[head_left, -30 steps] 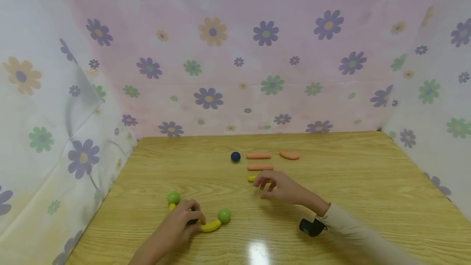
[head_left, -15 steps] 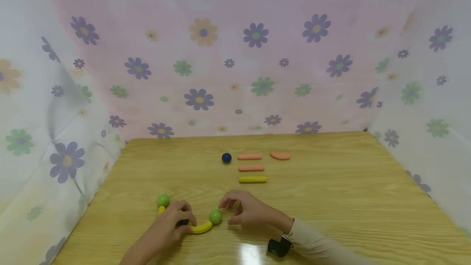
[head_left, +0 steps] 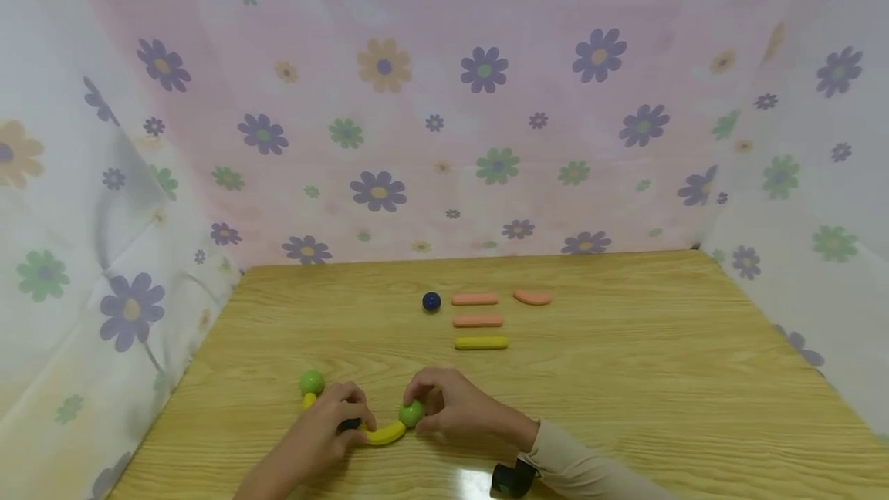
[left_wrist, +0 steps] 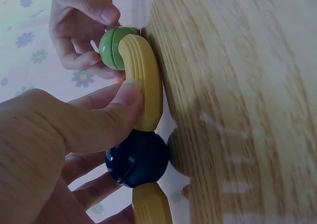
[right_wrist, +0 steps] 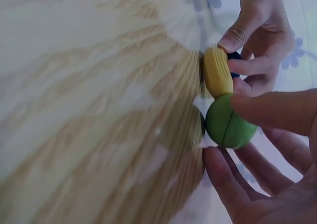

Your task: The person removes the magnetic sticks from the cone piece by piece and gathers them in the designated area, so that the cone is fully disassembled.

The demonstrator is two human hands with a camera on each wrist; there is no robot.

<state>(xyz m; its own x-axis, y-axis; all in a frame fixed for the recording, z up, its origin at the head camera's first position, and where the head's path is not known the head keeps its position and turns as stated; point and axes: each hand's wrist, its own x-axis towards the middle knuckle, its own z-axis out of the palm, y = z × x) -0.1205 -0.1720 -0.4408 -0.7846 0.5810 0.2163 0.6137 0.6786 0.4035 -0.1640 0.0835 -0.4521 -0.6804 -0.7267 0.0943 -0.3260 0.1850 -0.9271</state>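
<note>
A chain of toy pieces lies on the wooden table. It has a green ball, a curved yellow stick, a dark blue ball, a second yellow stick and another green ball at its far left end. My left hand pinches the curved yellow stick next to the dark blue ball, its thumb on the stick's side. My right hand grips the green ball at the chain's right end between thumb and fingers. In the head view the left hand partly hides the dark ball and the second yellow stick.
Further back on the table lie a loose dark blue ball, two straight orange sticks, a curved orange stick and a straight yellow stick. A flowered cloth surrounds the table at the back and sides.
My right hand has come left and nearer from beside the loose yellow stick and now grips the right green ball. The left hand stays at the chain. The head view has shifted slightly.
</note>
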